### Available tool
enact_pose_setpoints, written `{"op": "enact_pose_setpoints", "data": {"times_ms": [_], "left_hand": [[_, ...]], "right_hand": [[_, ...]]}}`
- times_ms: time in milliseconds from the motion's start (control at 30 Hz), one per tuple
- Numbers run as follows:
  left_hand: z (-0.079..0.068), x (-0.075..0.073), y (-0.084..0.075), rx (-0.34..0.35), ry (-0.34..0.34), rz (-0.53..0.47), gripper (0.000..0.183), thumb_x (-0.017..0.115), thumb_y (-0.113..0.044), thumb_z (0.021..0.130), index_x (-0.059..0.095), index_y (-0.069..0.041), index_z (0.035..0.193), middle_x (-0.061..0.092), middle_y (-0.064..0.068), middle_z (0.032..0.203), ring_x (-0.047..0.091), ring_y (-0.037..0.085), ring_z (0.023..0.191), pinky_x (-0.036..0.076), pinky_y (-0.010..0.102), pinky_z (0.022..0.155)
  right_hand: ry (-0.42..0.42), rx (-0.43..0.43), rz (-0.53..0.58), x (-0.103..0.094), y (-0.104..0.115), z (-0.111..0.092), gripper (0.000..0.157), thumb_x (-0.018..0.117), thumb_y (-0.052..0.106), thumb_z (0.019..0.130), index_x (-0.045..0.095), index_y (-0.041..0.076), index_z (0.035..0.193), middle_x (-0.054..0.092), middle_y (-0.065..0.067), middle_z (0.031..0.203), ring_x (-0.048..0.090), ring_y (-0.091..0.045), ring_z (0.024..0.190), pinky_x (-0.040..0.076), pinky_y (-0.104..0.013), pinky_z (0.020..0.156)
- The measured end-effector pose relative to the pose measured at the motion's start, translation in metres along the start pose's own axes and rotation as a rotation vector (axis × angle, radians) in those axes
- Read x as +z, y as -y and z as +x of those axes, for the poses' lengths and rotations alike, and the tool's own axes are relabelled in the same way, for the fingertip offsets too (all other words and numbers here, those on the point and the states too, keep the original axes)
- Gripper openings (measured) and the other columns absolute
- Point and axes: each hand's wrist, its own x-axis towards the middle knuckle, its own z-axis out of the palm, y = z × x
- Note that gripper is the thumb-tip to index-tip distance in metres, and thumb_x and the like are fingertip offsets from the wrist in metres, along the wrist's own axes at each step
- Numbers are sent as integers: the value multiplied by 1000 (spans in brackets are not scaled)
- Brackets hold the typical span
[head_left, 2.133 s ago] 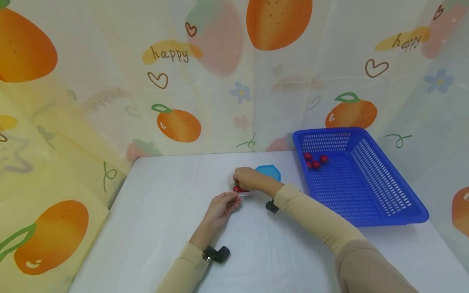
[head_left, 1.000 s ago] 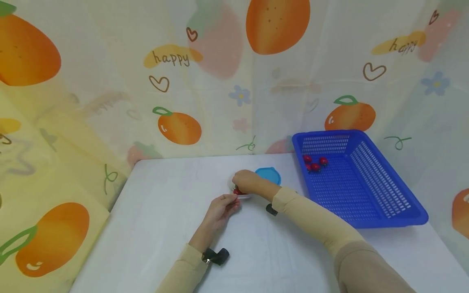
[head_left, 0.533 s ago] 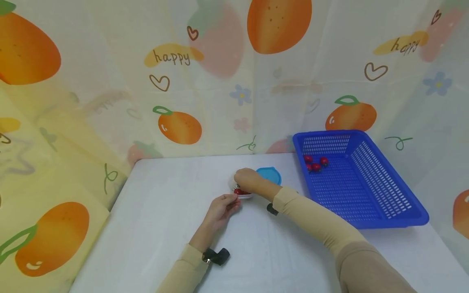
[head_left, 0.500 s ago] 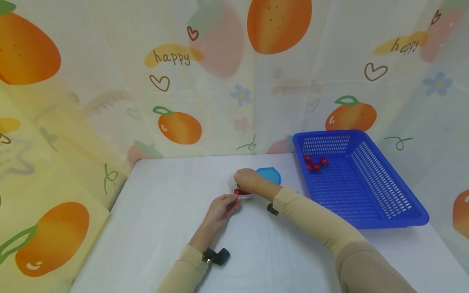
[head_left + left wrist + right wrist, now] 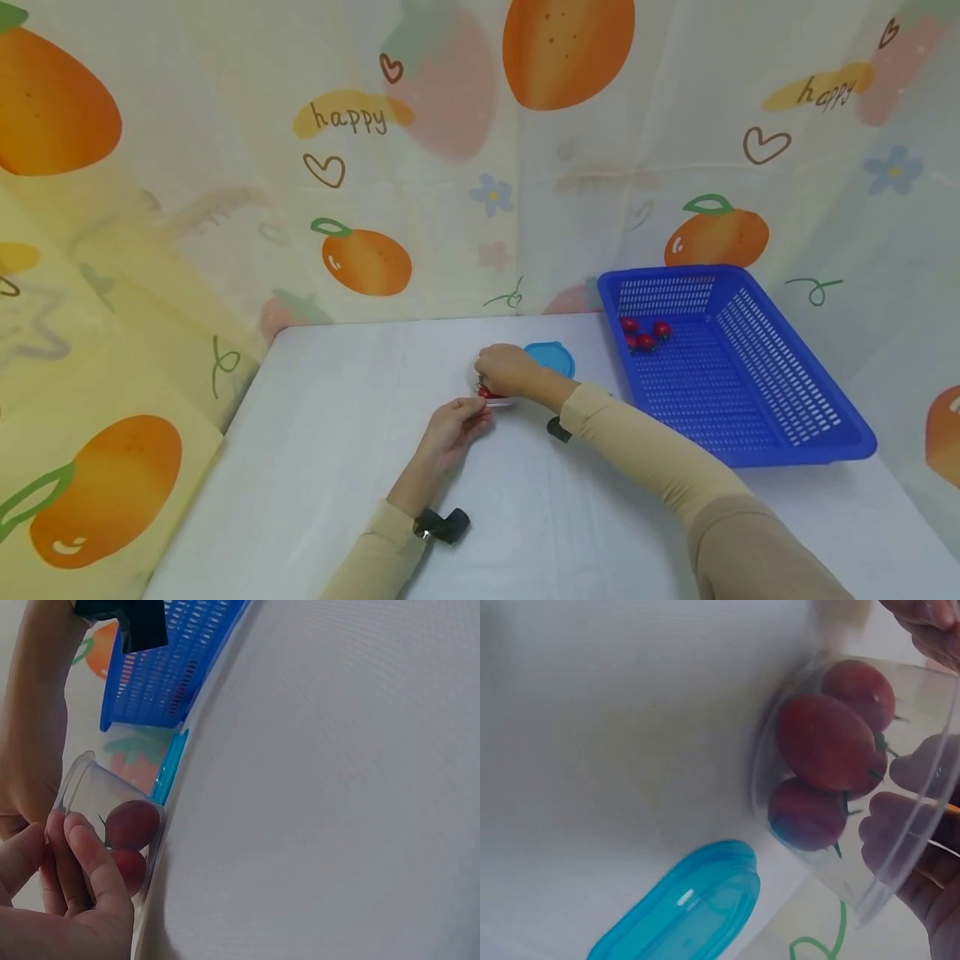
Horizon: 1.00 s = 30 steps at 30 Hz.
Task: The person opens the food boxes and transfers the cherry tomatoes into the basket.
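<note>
My left hand (image 5: 452,429) pinches the near rim of a small clear plastic container (image 5: 94,780) between thumb and fingers. Inside it lie several cherry tomatoes (image 5: 821,742), red with green stems. My right hand (image 5: 510,371) reaches into the container from above. Through the clear wall in the right wrist view, its fingertips (image 5: 877,810) and thumb stand apart, close to the stems, with no tomato between them. From the head view the right hand hides most of the container. A blue lid (image 5: 551,358) lies on the table just behind the right wrist.
A blue perforated basket (image 5: 750,450) stands at the right of the white-covered table (image 5: 337,400), with several cherry tomatoes (image 5: 645,341) in its far left corner. The right forearm passes in front of the basket's near left side. A fruit-printed curtain (image 5: 442,208) hangs behind the table.
The right hand shifts only slightly over the container, and its fingers stay inside. The left hand keeps its hold on the rim. Basket and lid have not moved.
</note>
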Motion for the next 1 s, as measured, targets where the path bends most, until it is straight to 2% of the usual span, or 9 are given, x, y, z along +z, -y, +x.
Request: {"op": "enact_pose_setpoints", "data": {"times_ms": [233, 500, 633, 800, 1000], "left_hand": [[1, 0, -1, 7, -12, -7, 6, 61, -7, 95, 64, -2, 97, 70, 5, 86, 68, 12, 80, 58, 22, 75], [2, 0, 1, 1, -24, -25, 5, 61, -6, 94, 65, -3, 95, 70, 5, 87, 67, 12, 79, 58, 21, 75], [1, 0, 4, -1, -12, -28, 6, 59, -5, 95, 64, -5, 91, 69, 3, 82, 67, 11, 77, 57, 20, 73], [1, 0, 4, 7, -5, -27, 8, 58, -4, 95, 63, -6, 89, 69, 2, 80, 67, 10, 77, 57, 20, 72], [2, 0, 3, 8, 8, -25, 7, 58, -5, 95, 63, -5, 90, 69, 2, 81, 67, 10, 76, 57, 20, 72]], "right_hand": [[-42, 12, 91, -8, -6, -2, 9, 64, 12, 89, 72, 9, 88, 68, -2, 84, 56, -16, 74, 55, -29, 78], [60, 10, 205, -2, -9, -1, 10, 62, 16, 91, 69, 10, 87, 67, 0, 82, 54, -13, 75, 52, -27, 76], [58, 3, 240, 1, -10, -2, 11, 64, 19, 89, 66, 12, 81, 65, 2, 79, 54, -12, 73, 50, -26, 73], [29, -24, 260, -3, -10, -4, 13, 66, 20, 84, 60, 13, 75, 63, 3, 75, 54, -12, 71, 48, -26, 69], [48, -36, 258, -6, -11, -6, 14, 68, 18, 83, 57, 14, 75, 58, 4, 71, 51, -13, 71, 45, -26, 69]]}}
